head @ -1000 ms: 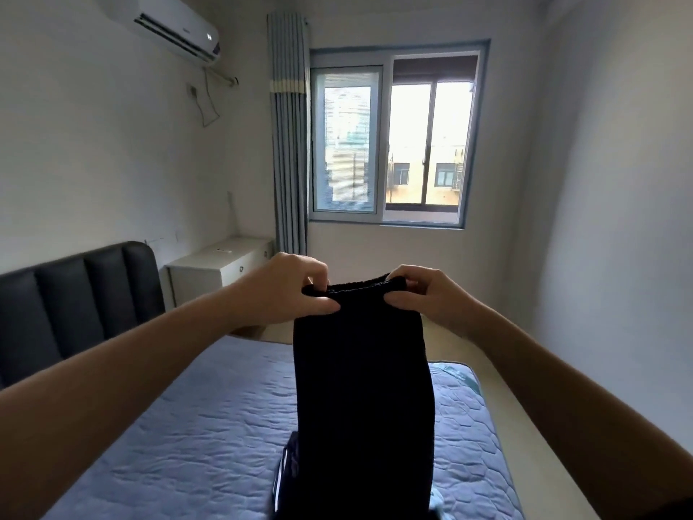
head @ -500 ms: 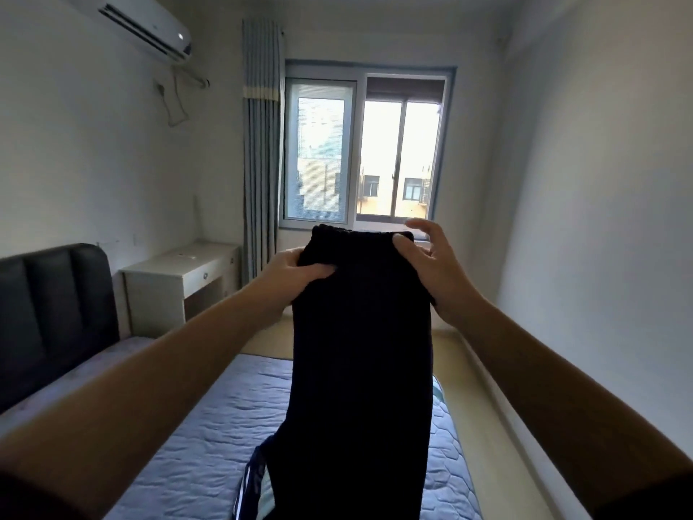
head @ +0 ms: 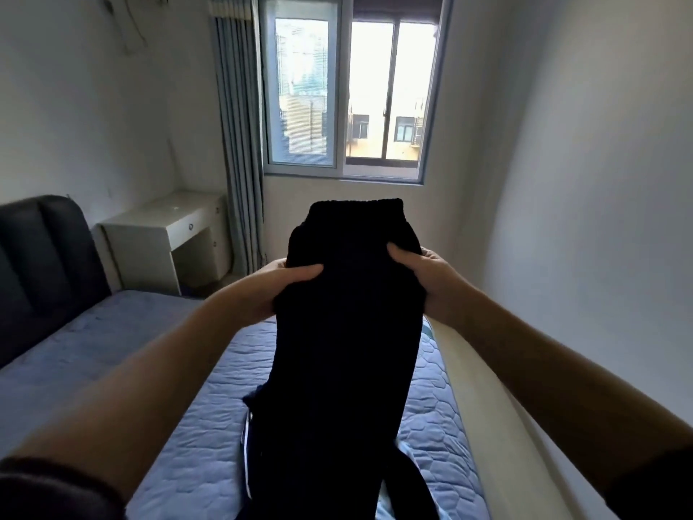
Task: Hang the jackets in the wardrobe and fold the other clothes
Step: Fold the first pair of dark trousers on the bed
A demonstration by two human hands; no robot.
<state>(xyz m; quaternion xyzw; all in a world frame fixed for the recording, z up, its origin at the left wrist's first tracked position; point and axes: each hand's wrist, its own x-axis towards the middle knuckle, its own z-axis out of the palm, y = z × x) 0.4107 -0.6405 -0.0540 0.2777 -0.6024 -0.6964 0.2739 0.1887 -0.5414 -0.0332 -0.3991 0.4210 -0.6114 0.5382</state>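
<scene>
A black knitted garment [head: 345, 332] hangs in front of me above the bed [head: 180, 444], its ribbed edge at the top. My left hand [head: 277, 287] grips its left side a little below that edge, thumb across the front. On the other side my right hand [head: 423, 272] holds it the same way, thumb on the front and fingers behind. The lower part of the garment reaches down to the bed, where more dark clothing with a white stripe [head: 247, 441] lies under it.
The bed has a blue quilted cover and a dark padded headboard [head: 41, 264] on the left. A white desk [head: 165, 238] stands by the curtain [head: 240, 144] under the window [head: 345, 91]. A narrow strip of floor runs between the bed and the right wall.
Both hands have slid down from pinching the top edge to gripping the garment's sides lower down. My view has dropped and turned a little to the left.
</scene>
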